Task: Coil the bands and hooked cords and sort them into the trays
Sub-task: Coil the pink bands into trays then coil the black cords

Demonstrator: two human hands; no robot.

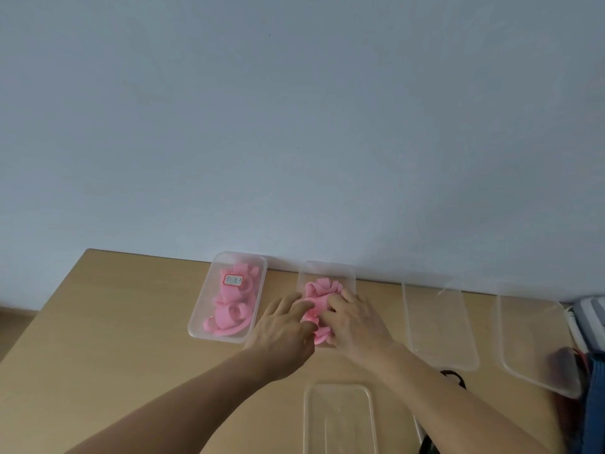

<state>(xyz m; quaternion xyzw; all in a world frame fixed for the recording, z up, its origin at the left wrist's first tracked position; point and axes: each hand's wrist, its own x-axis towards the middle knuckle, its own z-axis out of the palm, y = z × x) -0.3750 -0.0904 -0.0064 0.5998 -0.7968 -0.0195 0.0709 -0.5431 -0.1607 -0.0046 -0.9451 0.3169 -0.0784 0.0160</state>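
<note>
A clear tray (327, 268) by the wall holds a bundle of pink bands (322, 290). Both hands are down in that tray on the bundle. My left hand (283, 329) touches the bands from the left with its fingers stretched forward. From the right, my right hand (355, 319) lies over the bands, fingers bent onto them. The near part of the bundle is hidden under the hands. Left of this tray, a second clear tray (198, 309) with a red-edged label holds several coiled pink bands (232, 309).
Two more clear trays (438, 322) (537, 339) stand to the right on the wooden table (108, 339), and another clear tray (339, 417) sits at the front. A black cord (453, 376) peeks out beside my right forearm. Blue and white items lie at the far right edge.
</note>
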